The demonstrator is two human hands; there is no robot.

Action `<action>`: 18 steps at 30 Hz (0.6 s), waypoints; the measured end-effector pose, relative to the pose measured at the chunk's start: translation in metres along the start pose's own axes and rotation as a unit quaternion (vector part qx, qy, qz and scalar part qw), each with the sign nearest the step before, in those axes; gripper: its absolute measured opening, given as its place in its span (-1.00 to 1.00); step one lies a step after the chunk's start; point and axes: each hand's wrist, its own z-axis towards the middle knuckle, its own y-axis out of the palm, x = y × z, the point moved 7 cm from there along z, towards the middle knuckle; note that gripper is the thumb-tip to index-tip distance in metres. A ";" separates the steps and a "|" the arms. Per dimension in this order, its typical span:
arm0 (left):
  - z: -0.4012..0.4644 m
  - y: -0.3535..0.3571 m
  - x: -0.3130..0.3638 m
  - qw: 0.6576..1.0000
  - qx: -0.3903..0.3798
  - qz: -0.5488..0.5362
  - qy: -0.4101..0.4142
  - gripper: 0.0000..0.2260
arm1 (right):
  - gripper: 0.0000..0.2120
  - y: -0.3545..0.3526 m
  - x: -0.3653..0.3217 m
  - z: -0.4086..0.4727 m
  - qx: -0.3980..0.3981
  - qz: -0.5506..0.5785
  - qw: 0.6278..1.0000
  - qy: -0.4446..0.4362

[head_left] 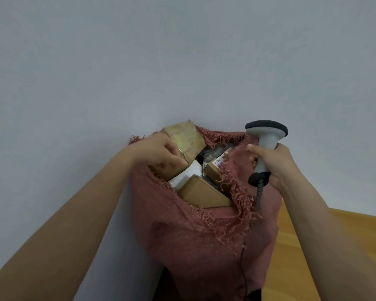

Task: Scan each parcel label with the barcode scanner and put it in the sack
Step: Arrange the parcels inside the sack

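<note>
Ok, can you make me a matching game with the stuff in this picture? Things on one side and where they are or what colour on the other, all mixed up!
Things:
1. barcode scanner
2. sack
3. taped box
4. box with a label

Clues:
A. pinkish red with a frayed edge
B. held in the right hand
C. lying inside the sack's mouth, near its right edge
D. gripped by the left hand at the sack's top

Pairs: 1-B, 2-A, 3-D, 4-C
</note>
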 end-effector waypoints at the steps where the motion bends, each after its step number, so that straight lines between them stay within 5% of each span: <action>1: -0.004 0.019 0.011 0.997 -0.069 0.015 0.016 -0.82 | -0.60 -0.001 -0.002 -0.004 0.003 -0.007 1.000 0.001; 7: -0.010 0.123 0.031 0.955 -0.244 0.160 0.057 -0.50 | -0.91 -0.017 -0.013 -0.030 0.013 -0.029 0.999 0.010; 10: -0.004 0.139 0.028 0.935 -0.223 0.258 0.100 -0.73 | -0.92 -0.032 -0.016 -0.044 0.024 -0.040 0.999 0.012; 13: 0.009 0.082 0.033 0.978 0.019 0.191 0.081 -0.94 | -0.91 -0.050 -0.014 -0.051 0.046 -0.056 0.997 0.015; 15: -0.002 0.026 0.032 0.944 0.273 0.182 0.028 -0.95 | -0.90 -0.059 -0.011 -0.054 0.059 -0.060 0.996 0.019; 18: -0.013 0.007 0.030 0.906 0.362 0.219 -0.006 -0.87 | -0.91 -0.065 -0.006 -0.056 0.061 -0.059 0.996 0.024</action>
